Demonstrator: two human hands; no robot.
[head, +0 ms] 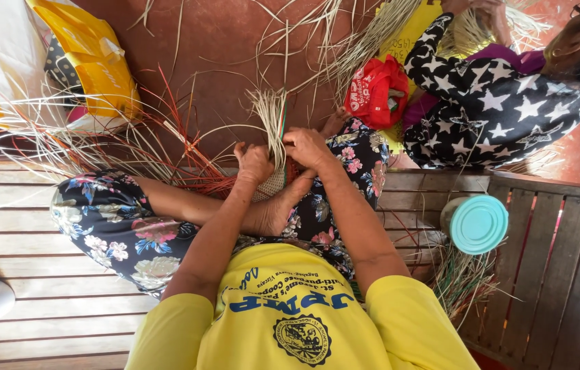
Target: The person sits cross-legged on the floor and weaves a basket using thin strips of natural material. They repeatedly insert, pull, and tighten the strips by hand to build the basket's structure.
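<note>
My left hand [254, 163] and my right hand [308, 146] are both closed around a bundle of pale straw strips [273, 116] with a few red and green ones among them. The strips rise from a small woven piece [273, 185] held against my bare foot [273, 209]. The two hands sit side by side, touching the bundle from either side. My legs in flowered cloth [125, 226] are crossed on a wooden slat bench [43, 301].
Loose pale and red strips [98, 147] lie spread to the left near a yellow and white bag [91, 55]. A teal-lidded container [477, 224] stands on the bench at right. Another person in a star-patterned top [489, 103] sits at upper right beside a red bag [376, 92].
</note>
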